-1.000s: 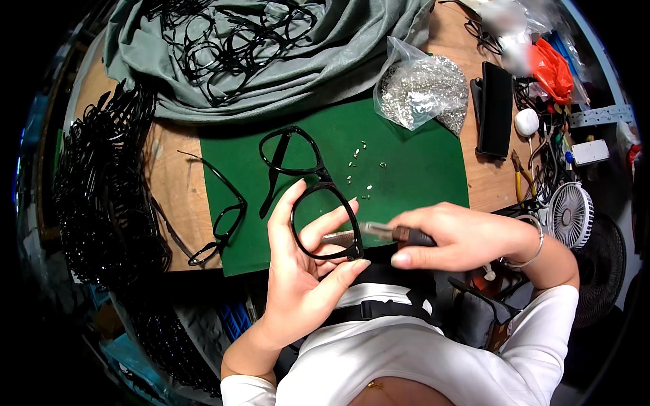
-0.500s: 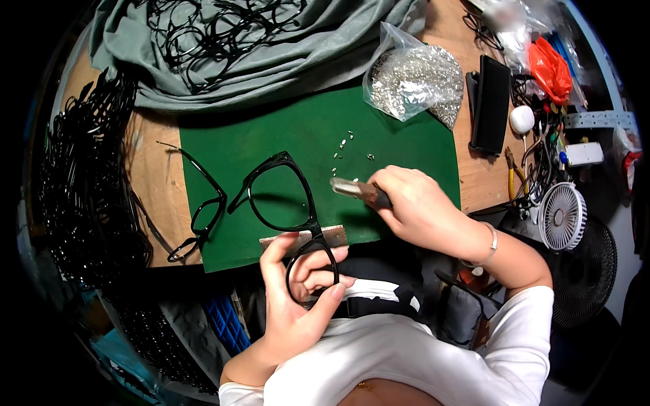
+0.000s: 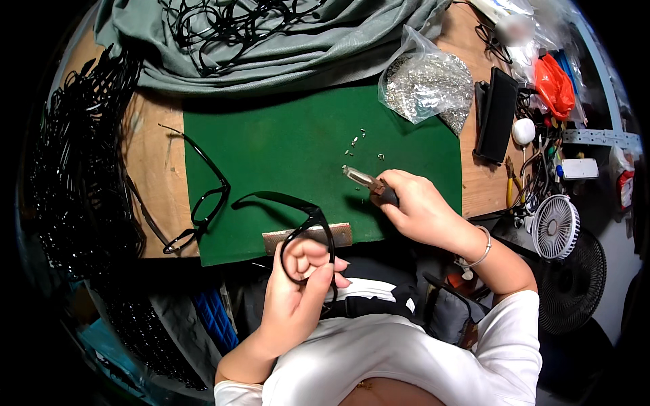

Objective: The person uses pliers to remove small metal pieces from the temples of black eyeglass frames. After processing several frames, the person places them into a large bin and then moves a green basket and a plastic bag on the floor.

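My left hand (image 3: 298, 291) is closed around a black glasses frame (image 3: 330, 237), tilted near the mat's front edge. A temple arm of the frame reaches to the left above the mat, and fingers show through a lens opening. In my right hand (image 3: 416, 203) is a pair of pliers (image 3: 365, 180), its metal jaws pointing up and left over the green mat (image 3: 284, 149). Beyond the jaws lie several tiny silvery metal pieces (image 3: 355, 142). Whether the jaws grip one is too small to tell. A flat metal plate (image 3: 342, 234) sits at the mat's front edge behind the frame.
Another glasses frame (image 3: 223, 188) lies at the mat's left edge, beside a large heap of black frames (image 3: 88, 169). More frames rest on grey cloth (image 3: 271, 71) at the back. At right are a bag of metal pieces (image 3: 430, 84), a black phone-like object (image 3: 497, 115) and a white fan (image 3: 556, 227).
My left hand has turned the glasses frame and drawn it nearer, so its temple arm now points left. The right hand with the pliers has shifted slightly right, its jaws tilting upward.
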### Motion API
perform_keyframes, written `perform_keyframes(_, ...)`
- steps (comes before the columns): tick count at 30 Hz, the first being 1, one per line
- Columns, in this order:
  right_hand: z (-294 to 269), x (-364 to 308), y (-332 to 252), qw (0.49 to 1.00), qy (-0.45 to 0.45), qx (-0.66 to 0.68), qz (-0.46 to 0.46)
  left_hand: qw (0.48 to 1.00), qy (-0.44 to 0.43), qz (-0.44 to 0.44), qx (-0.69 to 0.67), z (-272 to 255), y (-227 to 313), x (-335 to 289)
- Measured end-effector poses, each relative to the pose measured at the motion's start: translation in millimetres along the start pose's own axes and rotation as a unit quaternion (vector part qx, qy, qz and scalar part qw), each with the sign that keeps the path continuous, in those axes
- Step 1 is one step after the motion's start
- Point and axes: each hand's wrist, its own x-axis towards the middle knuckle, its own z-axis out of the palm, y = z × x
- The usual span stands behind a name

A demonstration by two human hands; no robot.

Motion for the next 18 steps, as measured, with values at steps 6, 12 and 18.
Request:
perform_keyframes(6, 18, -3, 0, 0.983, 0.060, -0.147, -0.092, 0.997, -0.011, -0.015, 0.080, 8, -7, 1)
perform_keyframes(12, 12, -5, -3, 0.993, 0.057, -0.071, -0.070, 0.997, -0.002, 0.007, 0.074, 13, -14, -1)
perform_keyframes(18, 2, -16, -50, 0.937, 0.094, 0.337, -0.015, 0.989, 0.025, 0.111, 0.090, 28, -25, 7)
